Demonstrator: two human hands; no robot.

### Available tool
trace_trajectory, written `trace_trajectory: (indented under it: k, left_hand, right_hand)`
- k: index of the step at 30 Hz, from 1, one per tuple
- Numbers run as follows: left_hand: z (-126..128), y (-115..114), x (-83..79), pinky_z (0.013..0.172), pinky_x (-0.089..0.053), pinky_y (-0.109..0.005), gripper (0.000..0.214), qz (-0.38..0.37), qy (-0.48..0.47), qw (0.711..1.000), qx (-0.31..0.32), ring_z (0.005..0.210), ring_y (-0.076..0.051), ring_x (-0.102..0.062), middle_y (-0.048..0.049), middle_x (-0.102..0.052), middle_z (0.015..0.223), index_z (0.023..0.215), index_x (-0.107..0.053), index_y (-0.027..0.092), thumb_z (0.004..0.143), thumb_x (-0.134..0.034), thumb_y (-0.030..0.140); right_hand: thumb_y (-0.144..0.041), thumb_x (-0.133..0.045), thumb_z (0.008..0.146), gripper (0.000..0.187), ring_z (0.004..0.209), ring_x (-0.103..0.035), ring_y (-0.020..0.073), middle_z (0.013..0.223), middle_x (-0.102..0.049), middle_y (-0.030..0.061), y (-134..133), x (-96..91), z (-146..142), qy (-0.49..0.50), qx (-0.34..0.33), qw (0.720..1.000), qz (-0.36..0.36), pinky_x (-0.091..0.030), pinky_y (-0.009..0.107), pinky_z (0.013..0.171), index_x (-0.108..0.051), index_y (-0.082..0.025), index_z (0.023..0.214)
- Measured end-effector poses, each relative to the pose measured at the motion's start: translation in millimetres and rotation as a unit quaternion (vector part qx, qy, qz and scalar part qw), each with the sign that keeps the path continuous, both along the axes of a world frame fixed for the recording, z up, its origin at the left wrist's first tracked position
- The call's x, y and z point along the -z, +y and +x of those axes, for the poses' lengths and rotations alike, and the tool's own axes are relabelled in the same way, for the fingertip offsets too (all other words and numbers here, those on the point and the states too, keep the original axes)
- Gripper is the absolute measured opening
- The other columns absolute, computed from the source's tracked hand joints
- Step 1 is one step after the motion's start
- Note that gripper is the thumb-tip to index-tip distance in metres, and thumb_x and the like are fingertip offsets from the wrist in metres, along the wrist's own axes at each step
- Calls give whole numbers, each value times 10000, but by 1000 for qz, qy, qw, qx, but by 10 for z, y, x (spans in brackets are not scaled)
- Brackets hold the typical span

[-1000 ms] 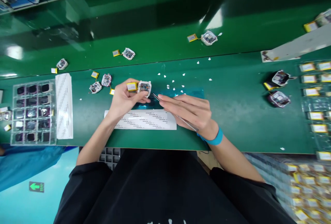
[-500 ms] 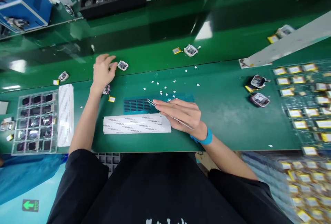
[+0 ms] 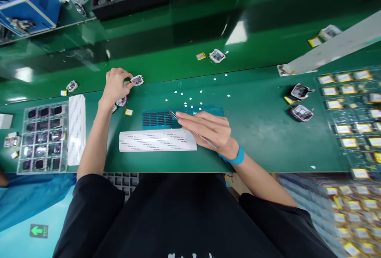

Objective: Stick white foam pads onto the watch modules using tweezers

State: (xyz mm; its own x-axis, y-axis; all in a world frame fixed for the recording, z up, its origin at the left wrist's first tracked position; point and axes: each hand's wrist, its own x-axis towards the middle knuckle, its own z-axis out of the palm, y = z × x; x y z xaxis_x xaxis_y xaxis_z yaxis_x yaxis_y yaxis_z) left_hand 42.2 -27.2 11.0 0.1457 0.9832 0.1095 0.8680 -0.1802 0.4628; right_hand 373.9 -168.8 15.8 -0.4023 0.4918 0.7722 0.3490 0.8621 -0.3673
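Observation:
My left hand (image 3: pixel 116 85) is closed, thumb and fingers pinching the near end of a small white device housing (image 3: pixel 137 80) with electronics inside. Just below that hand lies a purple-edged housing (image 3: pixel 121 101), wired to a yellow-edged battery (image 3: pixel 128 112). Metal tweezers (image 3: pixel 205 140) are held in my right hand (image 3: pixel 210 129), their tips over a blue sheet (image 3: pixel 149 120) with rows of dark strips. In front of it lies a white printed backing sheet (image 3: pixel 157 141). Several small white bits (image 3: pixel 190 105) are scattered beyond my right hand.
A clear tray (image 3: pixel 41 137) of dark screens and another white sheet (image 3: pixel 76 131) stand left. Right are two housings (image 3: pixel 301 113), a white post (image 3: pixel 333 47) and a tray of batteries (image 3: pixel 342 129). More housings (image 3: pixel 217 56) lie on the back ledge.
My left hand has come down slightly and its fingers have closed on the white housing, which has shifted a little left and nearer. The right hand with the tweezers has barely moved.

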Motion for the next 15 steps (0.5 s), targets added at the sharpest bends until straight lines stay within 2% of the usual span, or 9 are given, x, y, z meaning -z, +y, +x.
trace_trajectory:
  k: [3, 6, 9, 10, 12, 13, 15]
  left_hand:
    - [36, -14, -93, 965, -474, -446, 129, -23, -48, 998, 33, 949, -272, -652, -74, -744, 973, 835, -652, 211, 730, -726, 226]
    - [243, -132, -131, 842, -531, -366, 119, -27, -139, 988, 59, 867, -236, -695, -62, -752, 906, 847, -605, 227, 787, -691, 282]
    - [602, -441, -178, 601, -516, -288, 232, -32, -312, 949, 25, 557, -160, -626, 5, -664, 653, 887, -578, 239, 817, -716, 413]
    - [737, -580, -209, 502, -472, -263, 261, -48, -364, 930, 18, 445, -126, -544, 24, -633, 604, 900, -585, 240, 818, -722, 446]
    - [1000, -875, -288, 389, -389, -231, 250, -104, -408, 907, 22, 350, -90, -449, 40, -602, 552, 955, -641, 231, 852, -704, 450]
    - [1116, -1017, -331, 362, -362, -222, 232, -116, -420, 900, 21, 336, -84, -437, 44, -593, 531, 980, -667, 227, 875, -683, 433]
    - [1298, -1255, -401, 378, -407, -212, 191, -117, -438, 891, 19, 403, -89, -521, 14, -668, 624, 987, -702, 223, 885, -684, 383]
  right_hand:
    - [-53, -595, 933, 480, 953, -755, 173, 1260, -723, 35, -2, 18, -11, 8, -1, 1000, 10, -646, 313, 698, -611, -258, 1366]
    - [-80, -616, 931, 434, 998, -735, 188, 1240, -739, 44, 17, 11, -29, 10, 6, 1000, -7, -643, 350, 770, -619, -242, 1333]
    - [-121, -538, 979, 280, 1018, -699, 205, 1199, -757, 48, 35, -10, -55, 26, 31, 996, -85, -619, 402, 826, -648, -238, 1208]
    - [-113, -490, 994, 266, 968, -697, 196, 1137, -772, 50, 34, -19, -64, 38, 41, 992, -111, -609, 395, 817, -649, -229, 1172]
    - [-97, -426, 1009, 280, 769, -674, 151, 952, -771, 32, 22, -40, -76, 56, 73, 985, -146, -582, 329, 740, -647, -214, 1136]
    - [-111, -439, 1011, 260, 654, -633, 126, 839, -741, 6, 11, -52, -79, 59, 91, 982, -157, -555, 287, 671, -648, -209, 1131]
    - [-174, -545, 995, 178, 494, -517, 90, 662, -635, -54, -15, -74, -81, 54, 114, 976, -177, -473, 232, 532, -653, -206, 1133]
